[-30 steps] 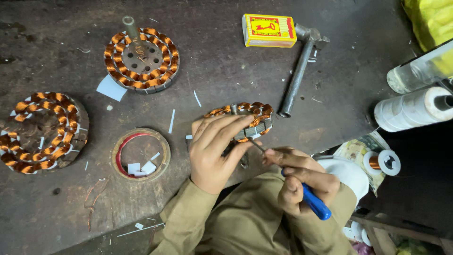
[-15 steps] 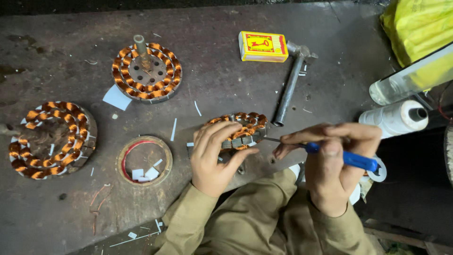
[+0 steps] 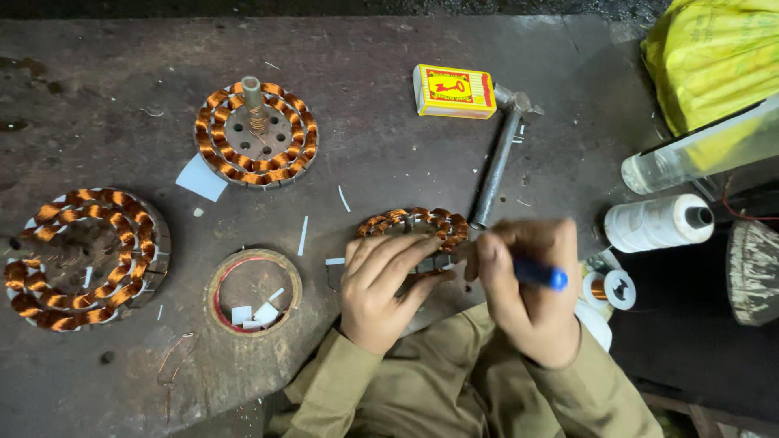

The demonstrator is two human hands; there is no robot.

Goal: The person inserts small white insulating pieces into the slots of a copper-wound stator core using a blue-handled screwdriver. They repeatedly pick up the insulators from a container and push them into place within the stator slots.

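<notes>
Since a moment ago my right hand [image 3: 527, 296] swings in, gripping the blue-handled tool [image 3: 537, 274] at the copper-wound stator [image 3: 415, 231] on the bench; left hand [image 3: 381, 288] clamps it; work looks unfinished

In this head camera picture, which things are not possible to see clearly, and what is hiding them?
- Head view: the near half of the copper-wound stator lies under the left hand.
- Head view: the tip of the blue-handled tool is covered by the right hand.
- Head view: the yellow bag is cut off by the top and right edges.
- Head view: the small white pieces in the tape roll are too small to identify.
</notes>
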